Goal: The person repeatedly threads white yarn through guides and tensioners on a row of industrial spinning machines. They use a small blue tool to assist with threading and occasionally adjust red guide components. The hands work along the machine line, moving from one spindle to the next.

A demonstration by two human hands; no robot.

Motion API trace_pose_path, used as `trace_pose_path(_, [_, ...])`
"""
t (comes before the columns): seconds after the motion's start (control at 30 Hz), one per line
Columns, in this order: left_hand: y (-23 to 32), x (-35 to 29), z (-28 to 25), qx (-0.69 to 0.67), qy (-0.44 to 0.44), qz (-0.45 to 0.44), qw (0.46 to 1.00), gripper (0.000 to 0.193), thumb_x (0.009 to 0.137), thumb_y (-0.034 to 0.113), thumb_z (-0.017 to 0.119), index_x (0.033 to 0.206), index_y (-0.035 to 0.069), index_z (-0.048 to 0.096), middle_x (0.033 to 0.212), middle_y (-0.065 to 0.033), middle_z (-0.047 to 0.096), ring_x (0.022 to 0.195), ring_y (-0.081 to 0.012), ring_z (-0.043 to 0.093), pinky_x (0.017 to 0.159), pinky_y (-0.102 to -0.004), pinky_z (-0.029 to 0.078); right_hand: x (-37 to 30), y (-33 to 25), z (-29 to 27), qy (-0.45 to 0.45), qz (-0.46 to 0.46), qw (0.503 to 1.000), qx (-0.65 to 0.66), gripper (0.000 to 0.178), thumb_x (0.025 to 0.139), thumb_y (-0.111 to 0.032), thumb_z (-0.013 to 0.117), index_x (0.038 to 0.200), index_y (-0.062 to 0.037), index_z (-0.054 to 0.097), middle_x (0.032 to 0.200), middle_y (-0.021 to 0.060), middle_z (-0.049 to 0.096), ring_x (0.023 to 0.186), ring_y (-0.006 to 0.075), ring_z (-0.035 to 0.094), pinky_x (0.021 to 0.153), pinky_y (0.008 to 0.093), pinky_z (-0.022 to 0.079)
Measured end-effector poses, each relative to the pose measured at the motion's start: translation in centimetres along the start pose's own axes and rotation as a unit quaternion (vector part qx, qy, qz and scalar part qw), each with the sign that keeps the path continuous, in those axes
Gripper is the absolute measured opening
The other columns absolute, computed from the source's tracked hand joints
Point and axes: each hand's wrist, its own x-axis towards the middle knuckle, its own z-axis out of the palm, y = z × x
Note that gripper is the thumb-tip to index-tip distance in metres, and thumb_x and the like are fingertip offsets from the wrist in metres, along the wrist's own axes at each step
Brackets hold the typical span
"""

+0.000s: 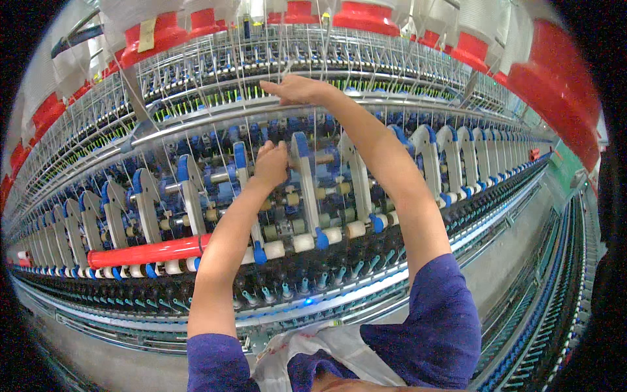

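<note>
L hand point(271, 163) is below the steel rail point(189, 123), fingers curled close tog., in the gap betw. 2 grey arms w/ blue tips, nearest the R one point(307, 189); can't tell if it's clamped on a thread. R hand point(295, 89) is just above the rail, forearm crossing over it, index finger out to the L; can't tell if thumb & fingers are tog. or apart, or if they hold anything. White threads point(286, 68) are above the rail by R hand, others run down past it. Red tube point(149, 252) lies well below the rail, toward its L end, along the white rollers point(304, 243). Teal spindles point(304, 285) & a lit blue lamp point(309, 302) sit further below the rail. Red holders point(366, 17) w/ white cones are high above it.
</note>
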Motion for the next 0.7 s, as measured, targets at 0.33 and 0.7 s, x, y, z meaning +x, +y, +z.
trace_pose_path(0.33, [-0.4,4.0,-5.0,-0.619,0.3,-0.166,0.707,0.023,0.076,0.006,0.061,0.098,0.002,0.056,0.082,-0.0041,0.06,0.074,-0.0229,0.058,0.07,-0.0335,0.045,-1.4,-0.4,3.2,0.051,0.018,0.995,-0.086,0.096,0.078,-0.081,0.021,0.122,-0.0022,0.053,0.127,0.0327,0.043,0.118,0.0405,0.045,0.099,0.0439,0.035])
trace_pose_path(0.7, [2.5,-3.1,-9.0,-0.802,-0.077,-0.171,0.566,0.018,0.091,0.015,0.057,0.101,0.0,0.061,0.086,-0.0072,0.066,0.068,-0.0102,0.063,0.049,-0.0193,0.046,-11.9,0.3,13.3,0.249,0.023,0.741,0.624,0.053,0.091,-0.03,0.056,0.131,0.0005,0.041,0.118,0.0149,0.051,0.107,0.019,0.051,0.087,0.0302,0.044])
